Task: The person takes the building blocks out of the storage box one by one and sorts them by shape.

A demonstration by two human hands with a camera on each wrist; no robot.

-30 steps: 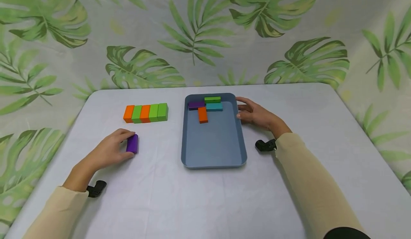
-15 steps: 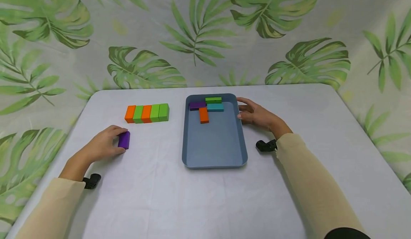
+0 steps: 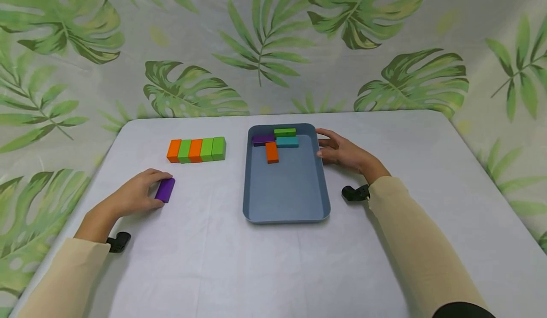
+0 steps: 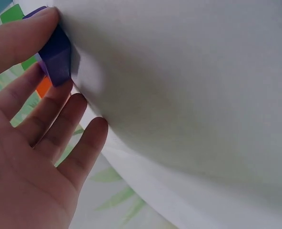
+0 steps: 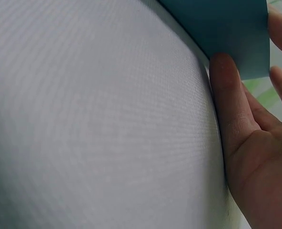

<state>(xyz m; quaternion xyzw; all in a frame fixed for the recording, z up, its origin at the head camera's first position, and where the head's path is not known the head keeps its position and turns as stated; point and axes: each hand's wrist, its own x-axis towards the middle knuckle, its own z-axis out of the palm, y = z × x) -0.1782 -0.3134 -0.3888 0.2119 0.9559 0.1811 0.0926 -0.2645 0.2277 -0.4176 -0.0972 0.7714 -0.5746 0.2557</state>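
Observation:
Left of the tray, my left hand [image 3: 132, 194] pinches a purple block [image 3: 165, 190] by its two ends, thumb on the near end and fingertips on the far one. The left wrist view shows the same block [image 4: 56, 59] low over the white cloth. My right hand [image 3: 346, 154] rests at the right side of a blue-grey tray [image 3: 286, 194], fingers and thumb touching its outer wall [image 5: 226, 33]. Inside, toward the far end, lie a purple block [image 3: 262, 140], a green block [image 3: 285, 132], a teal block [image 3: 287, 142] and an orange block [image 3: 271, 153].
Beyond the left hand, a row of several orange and green blocks [image 3: 195, 150] stands side by side. A white cloth [image 3: 222, 261] covers the table, and a leaf-print curtain [image 3: 273, 47] hangs behind its far edge. Dark wrist cameras [image 3: 118, 242] sit at the cuffs.
My left hand has drawn back to the left with the purple block, then turned it so that it now slants. The right hand and tray have stayed put.

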